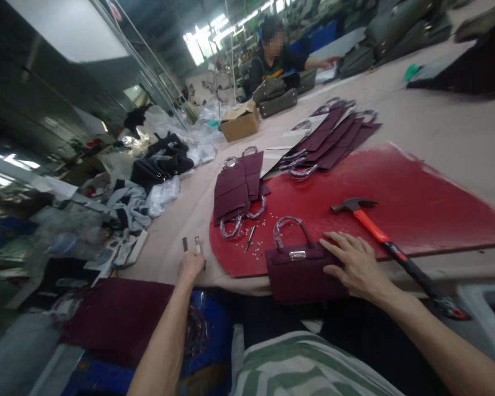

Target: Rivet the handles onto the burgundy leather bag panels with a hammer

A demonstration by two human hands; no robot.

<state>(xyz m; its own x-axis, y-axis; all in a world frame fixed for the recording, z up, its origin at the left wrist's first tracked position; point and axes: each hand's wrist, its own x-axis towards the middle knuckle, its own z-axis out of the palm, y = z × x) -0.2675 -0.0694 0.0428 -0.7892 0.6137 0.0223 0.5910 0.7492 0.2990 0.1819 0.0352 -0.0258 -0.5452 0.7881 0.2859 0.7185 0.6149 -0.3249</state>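
A small maroon handbag (301,275) lies at the near edge of the red board (421,192), its plastic-wrapped handle (291,221) pointing away from me and a silver clasp (297,255) on its flap. My right hand (355,264) rests on the bag's right side, fingers spread. On the table left of the board, my left hand (192,266) is curled around something; two narrow pieces, one dark and one pale, stick out by its fingers, too small to name. A claw hammer (371,223) with an orange-and-black handle lies beyond my right hand. A slim metal tool (250,238) lies among scattered small pale bits.
Flat maroon bag pieces (237,187) with wrapped handles overlap the board's left end; more maroon pieces (338,135) lie behind. A cardboard box (240,122) and dark olive bags (277,103) stand farther back, near a co-worker (272,60). A maroon panel (119,316) is at lower left.
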